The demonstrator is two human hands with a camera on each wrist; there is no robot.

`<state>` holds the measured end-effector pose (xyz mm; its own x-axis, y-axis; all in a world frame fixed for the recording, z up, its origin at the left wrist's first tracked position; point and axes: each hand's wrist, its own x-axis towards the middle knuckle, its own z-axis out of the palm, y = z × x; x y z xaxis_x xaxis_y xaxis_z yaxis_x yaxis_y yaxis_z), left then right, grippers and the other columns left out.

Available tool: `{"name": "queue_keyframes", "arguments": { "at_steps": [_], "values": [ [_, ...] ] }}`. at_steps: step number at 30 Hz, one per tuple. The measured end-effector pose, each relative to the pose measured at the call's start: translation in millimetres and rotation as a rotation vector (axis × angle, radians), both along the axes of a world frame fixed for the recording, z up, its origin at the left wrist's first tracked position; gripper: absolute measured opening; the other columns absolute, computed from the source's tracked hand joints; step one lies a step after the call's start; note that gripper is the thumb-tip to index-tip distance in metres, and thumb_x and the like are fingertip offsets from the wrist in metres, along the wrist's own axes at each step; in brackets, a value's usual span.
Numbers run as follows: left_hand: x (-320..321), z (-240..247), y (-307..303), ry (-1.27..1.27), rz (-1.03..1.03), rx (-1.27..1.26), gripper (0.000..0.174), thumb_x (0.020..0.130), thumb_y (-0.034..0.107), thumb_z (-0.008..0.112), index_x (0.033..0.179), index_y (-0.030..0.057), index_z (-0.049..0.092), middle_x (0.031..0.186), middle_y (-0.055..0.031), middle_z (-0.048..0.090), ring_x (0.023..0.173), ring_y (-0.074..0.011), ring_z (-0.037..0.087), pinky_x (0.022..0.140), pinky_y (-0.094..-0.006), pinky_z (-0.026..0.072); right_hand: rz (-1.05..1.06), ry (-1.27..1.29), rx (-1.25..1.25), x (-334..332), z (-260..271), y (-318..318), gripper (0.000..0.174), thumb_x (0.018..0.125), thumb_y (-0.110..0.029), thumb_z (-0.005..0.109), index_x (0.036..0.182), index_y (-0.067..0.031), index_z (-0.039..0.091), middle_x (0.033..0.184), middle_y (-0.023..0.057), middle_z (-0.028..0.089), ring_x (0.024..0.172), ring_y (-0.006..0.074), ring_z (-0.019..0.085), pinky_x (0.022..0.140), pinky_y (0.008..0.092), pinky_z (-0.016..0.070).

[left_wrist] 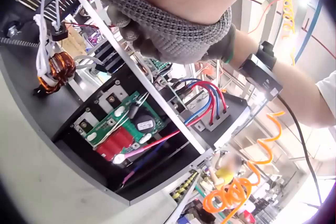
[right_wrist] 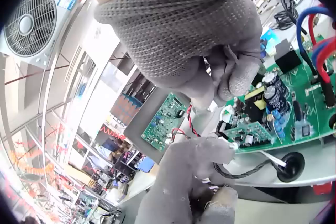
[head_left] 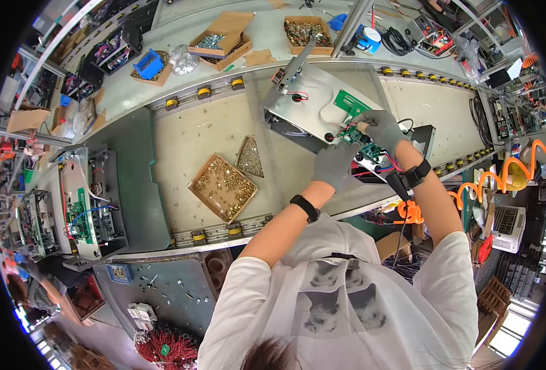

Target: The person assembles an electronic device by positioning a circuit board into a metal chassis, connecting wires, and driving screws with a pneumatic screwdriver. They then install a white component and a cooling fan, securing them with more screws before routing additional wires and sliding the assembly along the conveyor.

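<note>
Two hands (head_left: 334, 165) (head_left: 382, 128) at circuit board (head_left: 372, 150), box (head_left: 207, 203) of brassy parts (head_left: 226, 185)

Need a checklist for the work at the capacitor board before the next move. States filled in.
1. Grey gloves worn on left hand and right hand: ok.
2. Hands clear of capacitor board: not ok, both are right at it.
3. Twisted black cable seated at the hand end: cannot tell, the left hand covers it.
4. Red and blue leads tight in terminal block: cannot tell by eye.
5. Fasteners at hand: ok, an open box of brass-coloured fasteners lies left of both hands.
</note>
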<state>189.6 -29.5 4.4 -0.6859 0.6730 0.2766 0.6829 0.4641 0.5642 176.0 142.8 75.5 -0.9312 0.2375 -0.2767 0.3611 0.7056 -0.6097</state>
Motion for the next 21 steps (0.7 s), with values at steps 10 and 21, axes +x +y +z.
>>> {"name": "queue_keyframes", "arguments": {
  "at_steps": [10, 21],
  "values": [
    [3, -23, -26, -0.149, 0.029, -0.024, 0.049, 0.071, 0.011, 0.057, 0.118, 0.0218, 0.050, 0.090, -0.0072, 0.051, 0.080, -0.0259, 0.056, 0.066, -0.0401, 0.0456, -0.074, 0.114, -0.121, 14, -24, -15, 0.015, 0.072, -0.006, 0.069, 0.087, -0.0028, 0.064, 0.077, 0.0031, 0.064, 0.070, 0.0100, 0.057, 0.066, 0.0245, 0.0458],
    [7, -32, -25, -0.160, 0.034, 0.019, 0.049, 0.071, 0.009, 0.057, 0.117, 0.0221, 0.047, 0.091, -0.0073, 0.050, 0.085, -0.0258, 0.055, 0.069, -0.0407, 0.0451, -0.205, 0.062, -0.031, 16, -24, -25, 0.013, 0.070, -0.002, 0.067, 0.081, -0.0038, 0.060, 0.067, 0.0019, 0.059, 0.059, 0.0099, 0.052, 0.055, 0.0250, 0.0413]
  ]
}}
